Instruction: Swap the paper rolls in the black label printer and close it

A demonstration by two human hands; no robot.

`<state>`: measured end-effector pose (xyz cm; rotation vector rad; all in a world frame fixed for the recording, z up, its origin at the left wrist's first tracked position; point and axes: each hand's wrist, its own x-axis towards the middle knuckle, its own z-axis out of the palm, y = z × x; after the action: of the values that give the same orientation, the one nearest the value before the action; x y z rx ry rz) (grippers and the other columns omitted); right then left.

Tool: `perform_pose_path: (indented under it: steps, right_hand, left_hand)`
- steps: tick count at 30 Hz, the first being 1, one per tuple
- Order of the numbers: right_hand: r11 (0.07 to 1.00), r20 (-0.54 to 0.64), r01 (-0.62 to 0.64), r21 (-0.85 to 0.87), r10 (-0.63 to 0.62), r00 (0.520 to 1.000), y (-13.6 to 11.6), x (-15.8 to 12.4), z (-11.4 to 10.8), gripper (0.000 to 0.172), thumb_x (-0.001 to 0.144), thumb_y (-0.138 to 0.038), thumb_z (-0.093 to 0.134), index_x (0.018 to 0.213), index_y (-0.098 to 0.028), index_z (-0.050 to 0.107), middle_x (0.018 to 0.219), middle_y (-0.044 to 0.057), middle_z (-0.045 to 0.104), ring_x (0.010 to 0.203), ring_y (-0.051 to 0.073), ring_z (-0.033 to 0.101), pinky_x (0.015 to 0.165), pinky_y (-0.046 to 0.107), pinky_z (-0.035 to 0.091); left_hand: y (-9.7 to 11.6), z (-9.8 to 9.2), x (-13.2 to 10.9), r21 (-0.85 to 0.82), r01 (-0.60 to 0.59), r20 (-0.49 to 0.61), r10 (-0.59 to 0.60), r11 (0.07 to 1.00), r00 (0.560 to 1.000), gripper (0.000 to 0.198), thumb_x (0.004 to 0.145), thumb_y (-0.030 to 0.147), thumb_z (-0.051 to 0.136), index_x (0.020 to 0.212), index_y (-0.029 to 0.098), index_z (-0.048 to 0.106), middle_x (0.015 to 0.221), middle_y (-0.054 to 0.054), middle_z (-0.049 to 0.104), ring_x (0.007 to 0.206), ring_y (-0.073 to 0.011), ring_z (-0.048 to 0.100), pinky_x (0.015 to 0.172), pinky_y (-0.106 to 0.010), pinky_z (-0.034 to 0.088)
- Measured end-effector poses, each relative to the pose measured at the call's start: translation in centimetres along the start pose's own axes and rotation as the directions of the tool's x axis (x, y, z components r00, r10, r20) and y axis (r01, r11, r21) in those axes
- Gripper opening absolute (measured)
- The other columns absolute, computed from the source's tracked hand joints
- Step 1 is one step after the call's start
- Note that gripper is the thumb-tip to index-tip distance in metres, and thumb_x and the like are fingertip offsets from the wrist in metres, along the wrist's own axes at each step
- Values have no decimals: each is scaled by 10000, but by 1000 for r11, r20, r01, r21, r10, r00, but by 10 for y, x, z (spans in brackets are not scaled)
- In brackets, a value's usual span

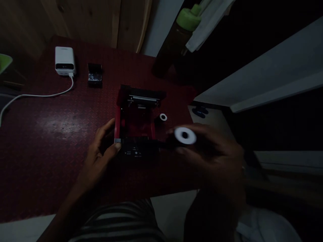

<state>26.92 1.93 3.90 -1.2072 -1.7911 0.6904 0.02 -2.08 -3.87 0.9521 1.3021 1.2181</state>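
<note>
A red and black device that looks like a small receipt printer (136, 126) stands on the table with its lid raised and its red inner bay exposed. My left hand (101, 144) grips its left side, thumb on the near corner and fingers along the outer wall. To the right of the printer, my right hand (214, 151) pinches a paper roll (192, 136), whose white ring-shaped end with a dark core faces up toward me. This hand is somewhat blurred. A second, smaller-looking roll (163, 117) rests close beside the printer's right wall.
A white power bank (64, 60) with a plugged-in white cable (45, 95) lies at the back left of the dark red table (55, 151). Near it sits a small open black case (95, 76). A green-capped bottle (174, 43) stands at the back right. Slippers (200, 112) lie on the floor.
</note>
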Motion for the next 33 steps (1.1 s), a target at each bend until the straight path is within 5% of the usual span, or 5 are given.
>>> perform_pose_path:
  steps: [8, 15, 22, 28, 33]
  right_hand:
    - [900, 36, -369, 231, 371, 928, 68, -58, 1, 297, 885, -273, 922, 1168, -298, 834, 1214, 47, 938, 1135, 252, 900, 993, 384, 722]
    - [924, 88, -364, 117, 355, 931, 90, -60, 35, 291, 913, -250, 796, 1197, -295, 840, 1189, 50, 902, 1120, 271, 861, 1039, 449, 687]
    - [866, 246, -478, 148, 436, 866, 86, -70, -1, 717, 812, -311, 999, 1501, -340, 802, 1563, 93, 817, 1285, 300, 840, 1173, 519, 667]
    - [876, 10, -439, 199, 446, 895, 97, -29, -14, 407, 964, -411, 891, 1346, -281, 842, 1429, 119, 861, 1139, 265, 861, 1049, 489, 710]
    - [937, 4, -338, 87, 339, 941, 133, 24, 23, 530, 862, -302, 851, 1385, -238, 793, 1478, 146, 815, 1213, 293, 823, 1086, 532, 664]
  left_hand:
    - [-6, -1, 1, -26, -2, -29, 1, 1000, 1000, 701, 1009, 518, 873, 1671, 382, 688, 1687, -69, 700, 1506, -387, 705, 1084, -433, 679]
    - [-14, -4, 6, -40, -42, -43, 41, 998, 998, 677, 975, 483, 901, 1624, 385, 736, 1644, -40, 723, 1469, -349, 720, 1005, -338, 689]
    - [-6, -2, 8, 59, -42, -99, 48, 997, 994, 670, 935, 510, 906, 1577, 376, 771, 1639, -29, 729, 1523, -377, 675, 1060, -376, 683]
    - [5, 2, 4, 84, 37, -60, -32, 996, 998, 707, 979, 529, 850, 1653, 391, 685, 1700, -33, 692, 1563, -408, 650, 1129, -469, 671]
    - [7, 4, 2, 70, 60, -63, -56, 996, 996, 707, 981, 528, 855, 1652, 394, 677, 1711, -25, 684, 1600, -430, 620, 1191, -508, 645]
